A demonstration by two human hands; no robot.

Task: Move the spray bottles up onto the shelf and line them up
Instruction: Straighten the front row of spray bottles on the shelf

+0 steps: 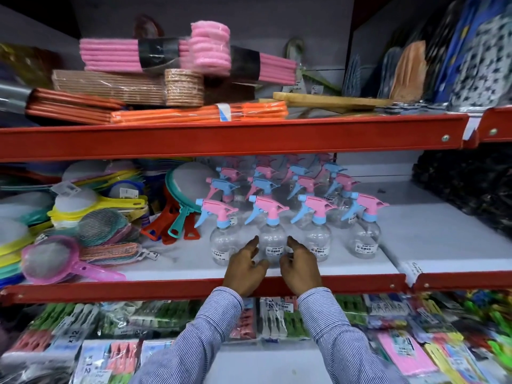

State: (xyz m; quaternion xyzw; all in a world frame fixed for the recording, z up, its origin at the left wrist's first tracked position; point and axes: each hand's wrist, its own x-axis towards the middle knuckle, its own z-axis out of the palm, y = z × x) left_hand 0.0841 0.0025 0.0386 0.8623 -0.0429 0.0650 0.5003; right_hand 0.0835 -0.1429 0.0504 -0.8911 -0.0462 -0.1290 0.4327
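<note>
Several clear spray bottles with pink and blue trigger heads stand in rows on the grey middle shelf point(432, 239). The front row holds one bottle at the left point(221, 242), one in the middle point(273, 239), one further right point(318, 239) and one at the right end point(364, 236). My left hand point(245, 268) and my right hand point(299, 268) flank the base of the middle bottle, fingers apart and curled toward it. Whether the fingertips touch the bottle is unclear. Both wrists cross the shelf's red front rail point(138, 289).
Left of the bottles lie colourful plastic strainers point(69, 261) and red and teal handled sieves point(177, 217). The upper shelf's red beam point(221, 139) hangs above the bottles, loaded with pink and orange bundles point(199, 113). Bare grey shelf lies to the right. Packets of clothes pegs point(277, 317) fill the level below.
</note>
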